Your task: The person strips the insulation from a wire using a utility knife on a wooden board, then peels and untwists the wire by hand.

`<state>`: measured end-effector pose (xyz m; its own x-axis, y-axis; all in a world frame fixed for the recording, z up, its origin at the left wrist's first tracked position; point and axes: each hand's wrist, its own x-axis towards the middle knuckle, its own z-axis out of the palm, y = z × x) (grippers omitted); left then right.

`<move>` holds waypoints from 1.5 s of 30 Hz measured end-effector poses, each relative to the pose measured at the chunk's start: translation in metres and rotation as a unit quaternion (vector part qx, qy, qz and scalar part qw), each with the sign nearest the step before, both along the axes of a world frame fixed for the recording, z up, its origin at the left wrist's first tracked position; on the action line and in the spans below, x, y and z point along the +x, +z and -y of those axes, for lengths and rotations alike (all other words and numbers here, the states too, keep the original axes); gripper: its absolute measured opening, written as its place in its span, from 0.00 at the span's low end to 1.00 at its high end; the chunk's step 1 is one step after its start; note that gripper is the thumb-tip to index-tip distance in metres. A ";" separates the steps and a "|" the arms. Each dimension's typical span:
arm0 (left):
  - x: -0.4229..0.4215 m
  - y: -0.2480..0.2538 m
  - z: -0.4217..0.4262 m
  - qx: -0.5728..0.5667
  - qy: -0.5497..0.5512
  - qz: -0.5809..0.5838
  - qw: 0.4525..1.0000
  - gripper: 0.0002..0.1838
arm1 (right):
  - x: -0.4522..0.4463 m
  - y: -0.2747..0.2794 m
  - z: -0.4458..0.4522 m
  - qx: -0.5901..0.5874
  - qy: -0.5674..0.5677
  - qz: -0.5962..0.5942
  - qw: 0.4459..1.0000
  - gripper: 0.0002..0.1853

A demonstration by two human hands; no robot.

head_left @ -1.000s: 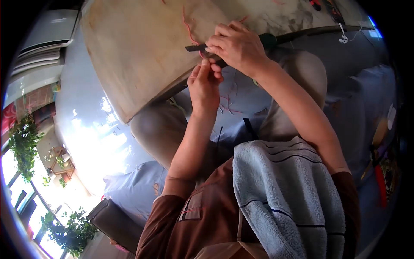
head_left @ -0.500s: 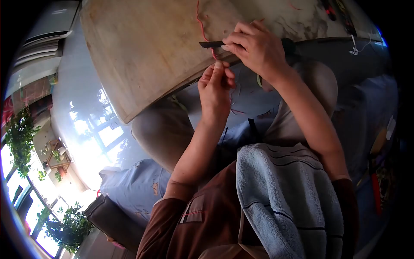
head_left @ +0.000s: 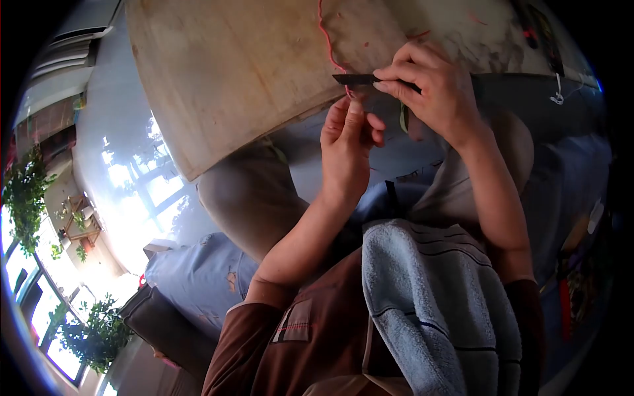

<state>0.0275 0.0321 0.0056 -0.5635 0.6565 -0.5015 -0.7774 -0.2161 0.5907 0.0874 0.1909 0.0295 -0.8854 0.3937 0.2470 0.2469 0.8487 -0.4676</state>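
A thin red cord (head_left: 328,46) runs down over the wooden board (head_left: 224,79). My left hand (head_left: 347,148) pinches its near end between thumb and fingers at the board's near edge. My right hand (head_left: 436,92) grips a narrow dark blade (head_left: 356,79) with a slanted tip. The blade lies across the cord just above my left thumb. Whether its edge presses into the cord, I cannot tell.
Small red scraps (head_left: 478,20) lie on the board's right part. Dark-handled tools (head_left: 541,33) rest at the far right. My knees (head_left: 247,191) are under the board's near edge, and a blue towel (head_left: 422,284) hangs over my front.
The view has shifted a little, so the hands, blade and cord sit further right in it. Both hands keep their grips, and the blade still crosses the cord.
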 end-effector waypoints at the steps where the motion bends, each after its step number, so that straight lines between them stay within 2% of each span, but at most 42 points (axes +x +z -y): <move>1: 0.000 0.000 0.000 -0.002 -0.005 -0.007 1.000 0.11 | 0.000 0.000 0.001 0.011 0.007 -0.012 1.000 0.07; 8: -0.006 0.012 -0.012 -0.059 0.008 -0.031 0.998 0.13 | 0.000 -0.001 -0.001 0.043 0.023 -0.042 0.998 0.07; 11: -0.009 -0.004 -0.006 -0.034 -0.015 -0.091 0.995 0.13 | 0.000 -0.002 0.000 0.044 0.022 -0.027 0.998 0.07; 17: -0.002 0.002 -0.004 -0.054 -0.011 -0.081 0.995 0.13 | 0.004 0.009 0.004 0.008 0.045 -0.037 0.998 0.08; 23: 0.000 -0.003 -0.004 -0.041 -0.006 -0.094 0.995 0.08 | 0.008 0.014 0.005 0.008 0.051 -0.049 0.997 0.06; 35: 0.001 0.004 -0.006 -0.052 -0.006 -0.086 0.995 0.12 | 0.008 0.013 0.004 0.010 0.048 -0.069 0.996 0.06; 41: 0.000 0.009 -0.008 -0.056 -0.011 -0.075 0.996 0.10 | 0.007 0.012 0.004 0.019 0.051 -0.051 0.997 0.07; 45: -0.003 0.001 -0.006 -0.052 -0.026 -0.130 0.990 0.11 | 0.007 0.013 0.005 0.018 0.055 -0.054 0.997 0.06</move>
<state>0.0250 0.0386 0.0062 -0.6493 0.6407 -0.4098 -0.6043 -0.1075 0.7895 0.0945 0.1859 0.0421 -0.8903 0.2837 0.3561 0.1004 0.8852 -0.4543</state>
